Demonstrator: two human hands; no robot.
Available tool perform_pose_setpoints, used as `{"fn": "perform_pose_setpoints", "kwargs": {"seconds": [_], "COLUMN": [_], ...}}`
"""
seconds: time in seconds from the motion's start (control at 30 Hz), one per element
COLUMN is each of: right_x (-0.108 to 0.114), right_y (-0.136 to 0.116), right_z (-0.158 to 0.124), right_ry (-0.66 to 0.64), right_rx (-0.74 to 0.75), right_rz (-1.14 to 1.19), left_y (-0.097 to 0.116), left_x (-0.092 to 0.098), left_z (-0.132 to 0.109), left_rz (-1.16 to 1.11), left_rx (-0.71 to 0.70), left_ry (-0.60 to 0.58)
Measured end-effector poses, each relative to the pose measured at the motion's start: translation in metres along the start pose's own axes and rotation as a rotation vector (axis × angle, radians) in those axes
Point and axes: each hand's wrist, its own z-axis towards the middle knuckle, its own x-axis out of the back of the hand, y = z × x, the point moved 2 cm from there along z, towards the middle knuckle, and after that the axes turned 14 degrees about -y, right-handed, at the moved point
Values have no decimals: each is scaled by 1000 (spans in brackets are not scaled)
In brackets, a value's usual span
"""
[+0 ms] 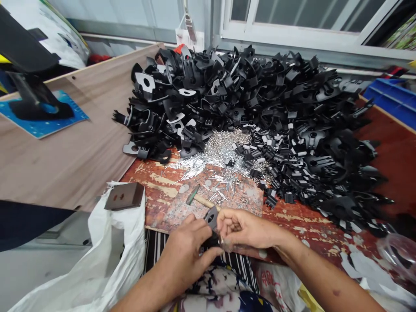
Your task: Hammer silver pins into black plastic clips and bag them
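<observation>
My left hand and my right hand meet at the near edge of the worn red table. Both are closed around a small black plastic part, which sticks up between the fingers. The right fingers also pinch something small and shiny that I cannot make out. Just beyond the hands lie a small hammer and loose metal pins. A large heap of black plastic parts fills the far half of the table.
A pile of small silver rivets sits before the heap. A white plastic bag hangs open at the near left, with a dark metal block at its edge. A wooden board lies left; a blue crate stands far right.
</observation>
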Motion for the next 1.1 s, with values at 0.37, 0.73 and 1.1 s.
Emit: {"fn": "perform_pose_setpoints", "kwargs": {"seconds": [0.37, 0.73, 1.1], "right_x": [-9, -28, 3], "right_y": [-29, -50, -32], "right_z": [0, -1, 8], "right_ry": [308, 32, -176], "right_rx": [292, 268, -14], "right_rz": [-1028, -1394, -228], "left_y": [-32, -26, -6], "left_x": [-15, -24, 16], "left_z": [5, 12, -2], "left_rz": [-1006, -1058, -184], "left_rx": [222, 220, -63], "left_ry": [5, 48, 8]}}
